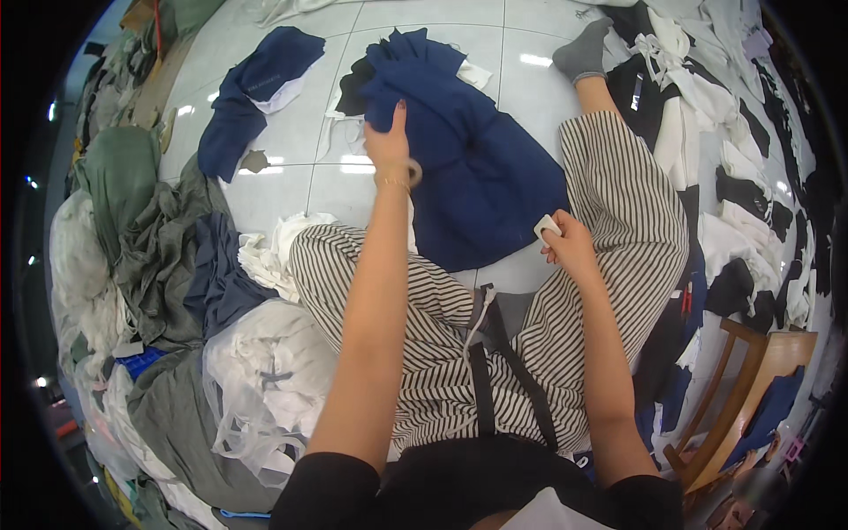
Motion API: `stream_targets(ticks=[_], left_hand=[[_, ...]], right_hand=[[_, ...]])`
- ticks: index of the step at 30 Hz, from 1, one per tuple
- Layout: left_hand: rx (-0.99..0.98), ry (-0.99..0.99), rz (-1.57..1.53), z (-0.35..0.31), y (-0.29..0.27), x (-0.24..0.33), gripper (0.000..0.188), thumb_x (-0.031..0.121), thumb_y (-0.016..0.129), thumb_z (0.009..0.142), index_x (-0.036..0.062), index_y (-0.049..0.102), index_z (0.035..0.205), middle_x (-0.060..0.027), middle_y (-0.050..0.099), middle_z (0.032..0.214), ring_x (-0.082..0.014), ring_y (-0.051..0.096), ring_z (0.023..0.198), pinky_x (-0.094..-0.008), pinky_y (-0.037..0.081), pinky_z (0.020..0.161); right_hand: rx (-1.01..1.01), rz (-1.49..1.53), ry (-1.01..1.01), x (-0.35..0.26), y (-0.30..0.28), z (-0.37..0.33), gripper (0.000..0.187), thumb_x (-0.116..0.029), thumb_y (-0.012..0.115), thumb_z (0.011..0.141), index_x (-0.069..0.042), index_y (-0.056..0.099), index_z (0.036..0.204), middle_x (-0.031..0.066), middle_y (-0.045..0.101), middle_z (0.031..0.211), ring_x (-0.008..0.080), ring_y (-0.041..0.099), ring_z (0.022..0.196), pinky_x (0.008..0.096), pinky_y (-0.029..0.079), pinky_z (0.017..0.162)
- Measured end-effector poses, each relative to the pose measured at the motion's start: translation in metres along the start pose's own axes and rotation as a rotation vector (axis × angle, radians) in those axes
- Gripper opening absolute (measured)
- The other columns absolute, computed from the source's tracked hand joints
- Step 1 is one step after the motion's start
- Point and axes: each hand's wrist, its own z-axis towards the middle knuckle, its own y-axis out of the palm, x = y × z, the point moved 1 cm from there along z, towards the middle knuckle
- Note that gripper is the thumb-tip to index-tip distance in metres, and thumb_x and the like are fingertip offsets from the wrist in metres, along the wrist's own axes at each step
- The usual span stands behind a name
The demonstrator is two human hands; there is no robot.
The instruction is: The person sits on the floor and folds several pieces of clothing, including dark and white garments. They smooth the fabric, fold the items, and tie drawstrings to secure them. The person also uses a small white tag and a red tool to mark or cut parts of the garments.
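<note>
Well left of the left hand, a heap of grey-green cloth (168,256); nearer, a white bundle (278,353) in clear plastic. A loose navy piece (252,97) lies on tiled floor (300,132), beyond and left of that hand. Left hand (387,146): gripping the large navy cloth (486,177), which spreads between both hands; fingers partly hidden. Right hand (572,249): pinching a small white object (547,229) by the cloth's near edge. Immediately right, a striped trouser leg (632,185) obstructs; farther right, black-and-white garments (698,115) and wooden furniture (742,397).
</note>
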Motion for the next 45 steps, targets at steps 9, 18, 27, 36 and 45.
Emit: stream_targets(ticks=[9, 18, 27, 36, 45], left_hand=[[-0.164, 0.101, 0.14, 0.011, 0.014, 0.013, 0.039, 0.023, 0.07, 0.081, 0.0011, 0.065, 0.113, -0.018, 0.062, 0.123, -0.0356, 0.059, 0.112, -0.0433, 0.045, 0.096], [-1.661, 0.522, 0.071, -0.13, -0.062, -0.026, 0.019, 0.007, 0.063, 0.088, 0.0008, 0.068, 0.105, -0.0103, 0.066, 0.116, -0.0217, 0.064, 0.103, -0.0291, 0.049, 0.092], [-0.639, 0.791, 0.195, -0.086, -0.025, 0.01, 0.035, 0.02, 0.074, 0.079, 0.011, 0.066, 0.112, -0.0056, 0.058, 0.123, -0.023, 0.059, 0.103, -0.0382, 0.044, 0.091], [-0.711, 0.937, 0.498, -0.081, -0.022, 0.002, 0.019, 0.02, 0.075, 0.078, 0.0147, 0.07, 0.095, 0.0029, 0.064, 0.087, -0.0175, 0.058, 0.099, -0.0465, 0.033, 0.1], [-0.883, 0.487, 0.357, -0.074, -0.117, -0.029, 0.01, 0.004, 0.07, 0.079, 0.0034, 0.067, 0.088, -0.0077, 0.061, 0.088, -0.024, 0.062, 0.085, -0.0348, 0.049, 0.077]], right_hand=[[0.1, 0.104, -0.039, 0.004, -0.006, 0.008, 0.008, -0.008, 0.056, 0.085, -0.001, 0.055, 0.081, 0.006, 0.059, 0.064, 0.0088, 0.057, 0.053, 0.0237, 0.045, 0.047], [0.27, 0.303, -0.07, 0.011, -0.017, 0.012, 0.009, -0.006, 0.054, 0.088, 0.001, 0.058, 0.089, 0.0065, 0.061, 0.065, 0.0084, 0.053, 0.048, 0.0223, 0.042, 0.046], [0.407, 0.61, -0.114, 0.008, -0.025, 0.016, 0.007, -0.003, 0.057, 0.091, 0.002, 0.052, 0.092, 0.0146, 0.064, 0.086, 0.0187, 0.067, 0.069, 0.0276, 0.056, 0.061], [0.247, 0.738, -0.017, -0.012, -0.026, 0.003, 0.014, -0.011, 0.054, 0.093, -0.003, 0.05, 0.103, 0.01, 0.061, 0.091, 0.0174, 0.063, 0.077, 0.0294, 0.053, 0.068], [0.005, 0.38, 0.057, -0.005, -0.006, 0.012, 0.022, -0.019, 0.065, 0.088, -0.007, 0.051, 0.076, -0.0034, 0.039, 0.056, 0.0086, 0.041, 0.052, 0.028, 0.033, 0.051]])
